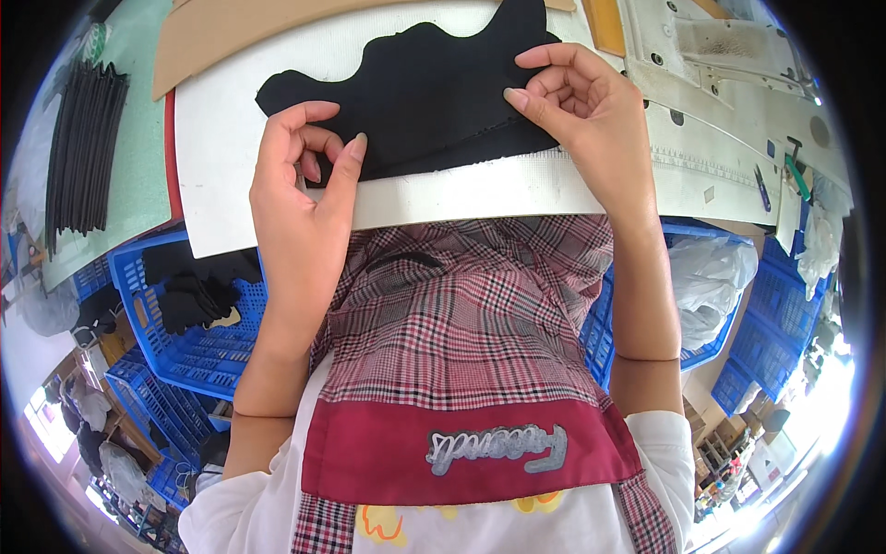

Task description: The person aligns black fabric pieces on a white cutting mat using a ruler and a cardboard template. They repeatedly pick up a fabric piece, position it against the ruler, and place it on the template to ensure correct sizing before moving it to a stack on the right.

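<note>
A black fabric piece [429, 92] with a wavy far edge lies on the white work surface just ahead of me. A stitched line crosses it near its straighter near edge. My left hand [309, 175] rests at its left end, fingers bent and thumb apart from the index finger, the tips on the cloth. At the right end, my right hand [595, 120] touches the cloth with thumb and index fingertip, a gap between them. Its other fingers curl inward. Neither hand visibly grips the fabric.
A tan curved board [268, 37] lies along the far side. A machine bed [711, 55] with a ruler strip stands at right. On the left, black strips [88, 148] are stacked on a green surface. Blue crates [148, 323] sit below both sides of the table.
</note>
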Demonstrator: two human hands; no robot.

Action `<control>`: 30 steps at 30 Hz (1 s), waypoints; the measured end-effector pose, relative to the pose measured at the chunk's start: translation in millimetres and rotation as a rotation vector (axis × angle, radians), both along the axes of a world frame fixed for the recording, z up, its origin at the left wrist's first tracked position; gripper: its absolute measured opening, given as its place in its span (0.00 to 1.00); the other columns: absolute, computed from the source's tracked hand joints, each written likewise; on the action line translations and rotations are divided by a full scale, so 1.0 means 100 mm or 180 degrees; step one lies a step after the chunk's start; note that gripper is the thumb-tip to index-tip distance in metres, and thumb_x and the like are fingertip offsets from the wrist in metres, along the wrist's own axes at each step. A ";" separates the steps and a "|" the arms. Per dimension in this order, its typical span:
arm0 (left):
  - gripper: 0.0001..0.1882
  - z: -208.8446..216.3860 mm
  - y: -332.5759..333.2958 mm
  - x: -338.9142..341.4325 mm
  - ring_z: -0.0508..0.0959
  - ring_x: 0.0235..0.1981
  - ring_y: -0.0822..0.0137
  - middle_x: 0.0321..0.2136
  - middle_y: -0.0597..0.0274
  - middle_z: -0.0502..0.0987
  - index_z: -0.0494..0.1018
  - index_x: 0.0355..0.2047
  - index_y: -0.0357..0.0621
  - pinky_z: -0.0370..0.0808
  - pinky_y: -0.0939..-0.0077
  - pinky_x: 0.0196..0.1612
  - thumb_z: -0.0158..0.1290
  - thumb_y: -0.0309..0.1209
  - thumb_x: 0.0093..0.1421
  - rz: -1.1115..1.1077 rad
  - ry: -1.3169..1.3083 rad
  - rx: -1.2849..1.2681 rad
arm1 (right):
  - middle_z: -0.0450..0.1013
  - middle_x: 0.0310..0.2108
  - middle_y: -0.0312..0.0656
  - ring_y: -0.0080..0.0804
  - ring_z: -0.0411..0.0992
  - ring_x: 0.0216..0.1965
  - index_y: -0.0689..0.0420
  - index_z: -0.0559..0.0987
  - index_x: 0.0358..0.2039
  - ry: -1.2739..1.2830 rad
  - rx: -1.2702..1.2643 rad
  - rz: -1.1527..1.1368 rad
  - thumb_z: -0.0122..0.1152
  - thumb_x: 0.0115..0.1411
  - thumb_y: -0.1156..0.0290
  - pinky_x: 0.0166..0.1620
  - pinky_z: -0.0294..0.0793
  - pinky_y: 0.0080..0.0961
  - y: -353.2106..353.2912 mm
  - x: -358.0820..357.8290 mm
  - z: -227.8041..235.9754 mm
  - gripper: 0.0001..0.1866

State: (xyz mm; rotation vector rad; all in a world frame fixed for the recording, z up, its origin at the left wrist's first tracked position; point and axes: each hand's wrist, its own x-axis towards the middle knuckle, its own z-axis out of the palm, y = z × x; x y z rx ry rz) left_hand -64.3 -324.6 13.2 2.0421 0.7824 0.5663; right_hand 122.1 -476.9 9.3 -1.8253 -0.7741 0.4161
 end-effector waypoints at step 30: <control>0.13 0.01 -0.02 0.03 0.64 0.27 0.80 0.24 0.72 0.71 0.73 0.43 0.41 0.60 0.85 0.34 0.59 0.23 0.57 0.0054 0.0169 0.0225 | 0.73 0.24 0.28 0.09 0.67 0.25 0.60 0.80 0.39 -0.0128 -0.0280 -0.0062 0.69 0.52 0.76 0.31 0.67 0.08 -0.01 -0.05 0.04 0.12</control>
